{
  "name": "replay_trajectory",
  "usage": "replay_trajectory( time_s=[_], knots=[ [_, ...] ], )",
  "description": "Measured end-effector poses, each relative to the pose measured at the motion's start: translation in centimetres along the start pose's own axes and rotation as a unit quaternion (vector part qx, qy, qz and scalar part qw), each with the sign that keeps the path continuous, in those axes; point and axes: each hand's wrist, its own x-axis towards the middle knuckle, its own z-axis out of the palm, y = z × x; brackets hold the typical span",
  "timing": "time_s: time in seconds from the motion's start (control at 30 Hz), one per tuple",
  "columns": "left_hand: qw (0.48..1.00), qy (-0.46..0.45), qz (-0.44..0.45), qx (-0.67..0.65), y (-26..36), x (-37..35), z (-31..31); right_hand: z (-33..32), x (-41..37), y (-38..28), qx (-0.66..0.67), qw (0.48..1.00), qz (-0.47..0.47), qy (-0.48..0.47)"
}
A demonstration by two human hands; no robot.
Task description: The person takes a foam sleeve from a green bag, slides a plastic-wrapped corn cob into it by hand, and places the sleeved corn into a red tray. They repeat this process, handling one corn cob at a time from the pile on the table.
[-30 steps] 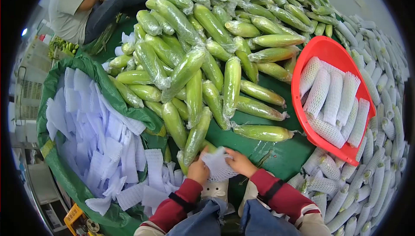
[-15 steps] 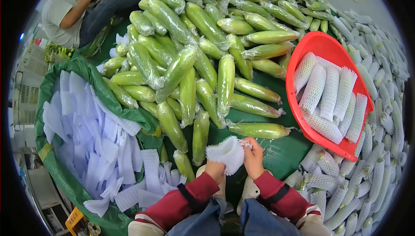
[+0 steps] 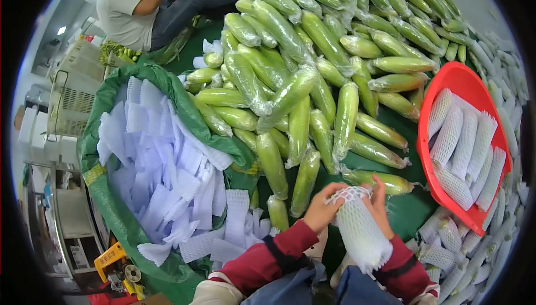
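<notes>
Mesh sleeve [image 3: 364,235] is clamped at its rim by fingers of left hand [image 3: 320,210] and right hand [image 3: 381,211], apparently to spread its mouth.

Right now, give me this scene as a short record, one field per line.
left hand: left hand, gripping the rim of a white net sleeve
right hand: right hand, on the same sleeve
sleeve contents: cannot tell
left side: green sack full of loose flat sleeves
ahead: pile of film-wrapped corn
right side: red basin holding net-covered pieces; more lie around it
background: another person, seated
</notes>
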Motion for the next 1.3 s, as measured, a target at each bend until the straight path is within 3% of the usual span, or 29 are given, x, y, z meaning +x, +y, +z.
replay_trajectory(
  time_s=[0.07,0.13,0.17,0.2,0.23,0.27,0.3,0.33,0.37,0.4,0.43,0.5,0.53,0.57,0.6,0.67,0.77,0.87,0.93,1.0,1.07,1.1,1.13,1.17,1.2,1.23,1.27,1.3],
  knots=[
    [0.983,-0.003,0.101,0.155,5.8,-1.6,0.0,0.8,-1.8,-3.2,0.112,0.969,0.192,-0.105],
    [0.977,-0.055,0.056,0.198,9.2,-1.8,-3.0,-0.5,-3.5,-2.9,0.235,0.866,0.375,-0.234],
    [0.921,-0.042,0.065,0.381,11.8,-2.2,-5.3,-0.7,-3.9,-3.7,0.221,0.878,0.349,-0.243],
    [0.831,0.046,0.108,0.543,13.9,-2.8,-6.7,-0.7,-4.7,-5.0,0.205,0.891,0.322,-0.244],
    [0.679,0.065,0.233,0.693,14.4,-2.6,-10.3,-1.1,-5.6,-6.5,0.184,0.909,0.293,-0.234],
    [0.575,0.125,0.211,0.781,15.7,-3.4,-11.2,-1.7,-6.4,-7.9,0.194,0.924,0.255,-0.209],
    [0.511,0.128,0.13,0.84,15.7,-3.2,-14.9,-2.0,-7.0,-9.4,0.199,0.94,0.212,-0.18],
    [0.465,0.125,0.21,0.851,14.5,-3.8,-21.9,-2.7,-7.6,-10.9,0.204,0.952,0.167,-0.156],
    [0.453,0.133,0.222,0.853,15.2,-4.4,-24.0,-3.3,-8.1,-12.1,0.133,0.986,0.051,-0.087],
    [0.462,0.142,0.183,0.856,16.1,-4.9,-24.4,-4.4,-8.2,-13.8,0.097,0.995,-0.008,-0.023],
    [0.498,0.143,0.041,0.855,16.6,-5.0,-26.7,-5.5,-8.4,-15.4,0.05,0.996,-0.062,0.048],
    [0.491,0.144,0.099,0.853,17.9,-4.8,-22.8,-7.1,-8.5,-19.6,-0.078,0.973,-0.103,0.189],
    [0.486,0.149,0.126,0.852,18.2,-4.9,-20.8,-8.1,-8.1,-20.7,-0.152,0.95,-0.17,0.215],
    [0.431,0.108,0.115,0.888,18.1,-5.0,-19.6,-9.5,-7.3,-21.7,-0.222,0.915,-0.24,0.236],
    [0.412,0.122,0.131,0.893,17.7,-4.9,-19.9,-11.9,-6.1,-22.5,-0.364,0.857,-0.271,0.244],
    [0.371,0.143,0.165,0.903,16.5,-4.4,-21.8,-17.6,-2.6,-22.6,-0.614,0.681,-0.31,0.25],
    [0.422,0.145,0.087,0.891,16.2,-4.0,-25.5,-19.4,2.1,-20.9,-0.692,0.663,-0.219,0.18],
    [0.435,0.217,0.339,0.805,18.4,-4.6,-22.3,-15.5,4.9,-21.5,-0.689,0.675,-0.223,0.14],
    [0.507,0.312,0.379,0.709,21.5,-5.2,-17.1,-14.2,6.9,-21.2,-0.667,0.685,-0.243,0.165],
    [0.682,0.319,0.448,0.481,23.4,-5.2,-10.1,-12.9,8.3,-20.3,-0.675,0.689,-0.214,0.152],
    [0.725,0.268,0.418,0.477,23.4,-5.3,-5.9,-10.0,8.2,-20.5,-0.659,0.716,-0.183,0.139],
    [0.795,0.225,0.38,0.416,22.0,-5.1,-4.2,-7.8,6.5,-20.4,-0.658,0.701,-0.248,0.116],
    [0.825,0.179,0.344,0.41,20.7,-4.3,-1.4,-5.2,4.6,-20.4,-0.608,0.752,-0.25,0.055],
    [0.883,0.142,0.243,0.375,18.9,-3.9,0.6,-3.8,2.8,-18.2,-0.547,0.796,-0.259,0.006],
    [0.929,0.088,0.184,0.309,16.0,-2.8,1.8,-2.2,1.1,-16.0,-0.4,0.892,-0.176,-0.115],
    [0.938,0.028,0.097,0.331,13.6,-1.9,2.7,0.0,-0.7,-15.4,-0.343,0.912,-0.096,-0.204],
    [0.971,-0.023,0.042,0.236,10.2,-1.3,3.6,0.2,-0.8,-12.6,-0.319,0.921,-0.089,-0.202],
    [0.927,-0.041,0.152,0.341,7.3,-0.5,3.9,0.4,-0.9,-9.8,-0.295,0.931,-0.083,-0.2]
  ],
)
